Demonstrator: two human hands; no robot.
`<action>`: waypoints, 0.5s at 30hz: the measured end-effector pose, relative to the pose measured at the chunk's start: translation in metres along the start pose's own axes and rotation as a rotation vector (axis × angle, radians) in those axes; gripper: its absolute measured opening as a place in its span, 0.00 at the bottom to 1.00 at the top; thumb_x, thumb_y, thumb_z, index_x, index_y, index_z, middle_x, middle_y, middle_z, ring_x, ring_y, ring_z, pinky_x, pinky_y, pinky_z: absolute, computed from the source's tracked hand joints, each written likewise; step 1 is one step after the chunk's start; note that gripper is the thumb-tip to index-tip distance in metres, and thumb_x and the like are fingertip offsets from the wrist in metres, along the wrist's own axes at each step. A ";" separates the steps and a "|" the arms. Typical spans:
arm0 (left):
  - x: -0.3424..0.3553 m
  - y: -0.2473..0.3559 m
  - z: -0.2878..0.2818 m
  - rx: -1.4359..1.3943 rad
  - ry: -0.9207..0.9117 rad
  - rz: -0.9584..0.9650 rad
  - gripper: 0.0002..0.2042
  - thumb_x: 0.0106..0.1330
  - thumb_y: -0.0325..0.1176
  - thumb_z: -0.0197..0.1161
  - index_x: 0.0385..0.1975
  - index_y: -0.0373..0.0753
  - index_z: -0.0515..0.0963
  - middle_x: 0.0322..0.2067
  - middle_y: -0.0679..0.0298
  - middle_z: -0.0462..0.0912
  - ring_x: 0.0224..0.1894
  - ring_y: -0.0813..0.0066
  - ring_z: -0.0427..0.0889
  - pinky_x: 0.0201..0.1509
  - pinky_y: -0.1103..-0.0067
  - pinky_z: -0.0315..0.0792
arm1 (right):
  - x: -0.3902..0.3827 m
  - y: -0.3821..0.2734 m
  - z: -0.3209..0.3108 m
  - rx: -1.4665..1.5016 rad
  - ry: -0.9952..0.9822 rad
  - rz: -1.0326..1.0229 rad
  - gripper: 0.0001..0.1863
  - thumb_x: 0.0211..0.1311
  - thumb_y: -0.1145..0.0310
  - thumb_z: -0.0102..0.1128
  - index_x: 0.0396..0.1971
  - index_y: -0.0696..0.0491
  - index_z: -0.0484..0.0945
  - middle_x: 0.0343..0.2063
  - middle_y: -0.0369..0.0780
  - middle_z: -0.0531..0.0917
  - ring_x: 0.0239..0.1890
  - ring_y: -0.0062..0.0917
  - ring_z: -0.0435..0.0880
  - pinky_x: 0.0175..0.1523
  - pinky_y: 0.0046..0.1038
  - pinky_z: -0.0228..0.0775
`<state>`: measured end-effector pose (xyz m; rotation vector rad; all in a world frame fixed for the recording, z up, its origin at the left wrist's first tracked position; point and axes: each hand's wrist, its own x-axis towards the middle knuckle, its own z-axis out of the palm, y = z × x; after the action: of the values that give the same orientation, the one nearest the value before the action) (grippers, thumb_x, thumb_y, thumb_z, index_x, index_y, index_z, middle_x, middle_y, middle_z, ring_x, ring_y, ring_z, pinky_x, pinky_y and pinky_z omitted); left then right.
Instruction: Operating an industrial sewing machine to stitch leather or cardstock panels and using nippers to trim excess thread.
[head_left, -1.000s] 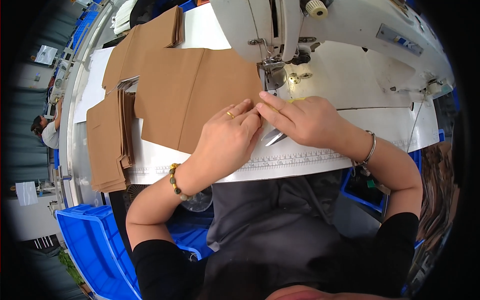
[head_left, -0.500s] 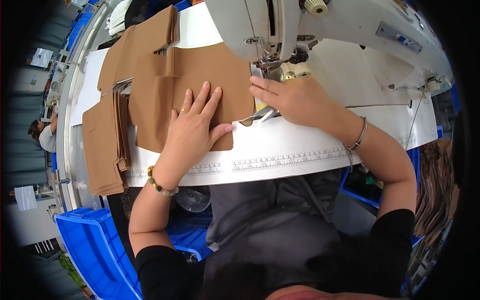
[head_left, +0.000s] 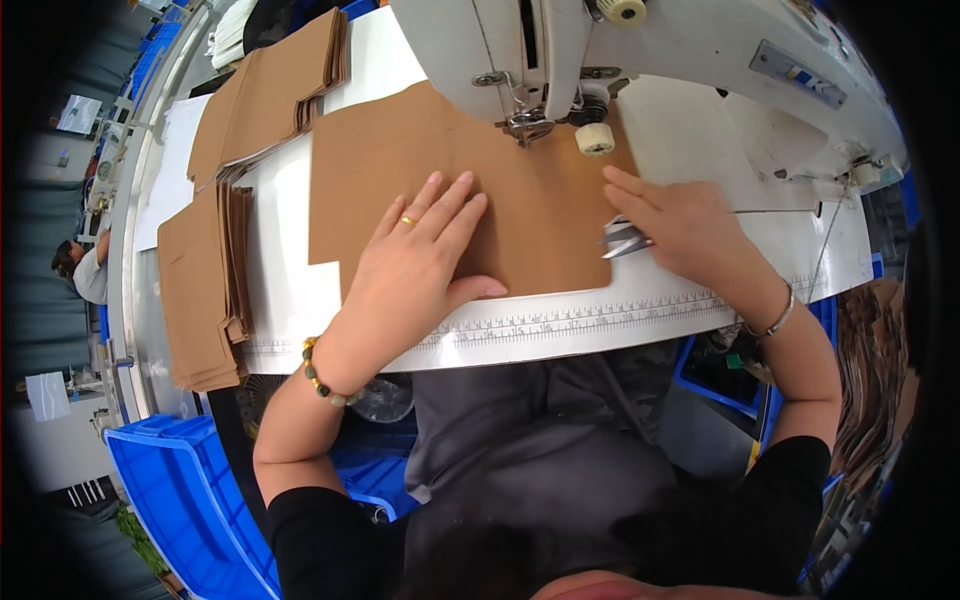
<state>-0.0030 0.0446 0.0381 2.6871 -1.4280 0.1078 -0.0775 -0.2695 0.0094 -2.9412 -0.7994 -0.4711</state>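
Note:
A brown panel of fabric or leather [head_left: 560, 215] lies flat on the white table, its upper part beneath the presser foot [head_left: 527, 126] of a sewing machine [head_left: 690, 70]. My left hand [head_left: 415, 255] rests on the panel's lower middle, fingers stretched and thumb apart, holding nothing. At the panel's right edge, my right hand [head_left: 695, 225] has small scissors [head_left: 624, 240] tucked in the palm, blades pointing left over the brown material. Its index and middle fingers reach forward at that edge. The needle is hard to make out.
Stacks of brown pieces [head_left: 195, 290] and folded brown panels [head_left: 265, 95] lie on the left. A printed ruler [head_left: 560, 325] runs along the table's front edge. Blue crates [head_left: 190, 490] stand below left. More brown pieces [head_left: 870, 380] are stacked at right. Another person [head_left: 85, 265] sits far left.
The brown panel has shifted right and lies spread out under the machine's foot. Both hands have moved right, the right hand farther, still with the scissors.

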 end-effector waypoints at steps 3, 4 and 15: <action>-0.006 -0.003 0.008 -0.145 -0.024 -0.014 0.40 0.56 0.54 0.71 0.65 0.33 0.72 0.68 0.51 0.70 0.71 0.48 0.68 0.72 0.61 0.66 | -0.027 0.015 -0.002 0.006 -0.006 0.079 0.25 0.47 0.75 0.67 0.51 0.50 0.82 0.58 0.34 0.83 0.29 0.27 0.86 0.32 0.29 0.77; -0.005 -0.001 0.011 -0.140 0.001 0.018 0.40 0.56 0.54 0.71 0.64 0.33 0.72 0.68 0.51 0.71 0.70 0.49 0.69 0.71 0.62 0.66 | -0.033 0.018 -0.002 0.020 0.007 0.110 0.29 0.45 0.77 0.68 0.53 0.49 0.81 0.60 0.32 0.82 0.29 0.26 0.85 0.33 0.28 0.76; 0.026 0.014 0.028 -0.037 0.158 0.105 0.36 0.60 0.56 0.68 0.60 0.32 0.75 0.62 0.52 0.77 0.65 0.52 0.76 0.63 0.65 0.74 | -0.038 0.046 -0.019 -0.041 -0.044 0.176 0.31 0.44 0.83 0.63 0.54 0.49 0.81 0.61 0.29 0.81 0.30 0.27 0.86 0.34 0.28 0.78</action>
<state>0.0002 0.0124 0.0141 2.5106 -1.5056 0.2911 -0.0912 -0.3303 0.0170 -3.0334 -0.5332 -0.4165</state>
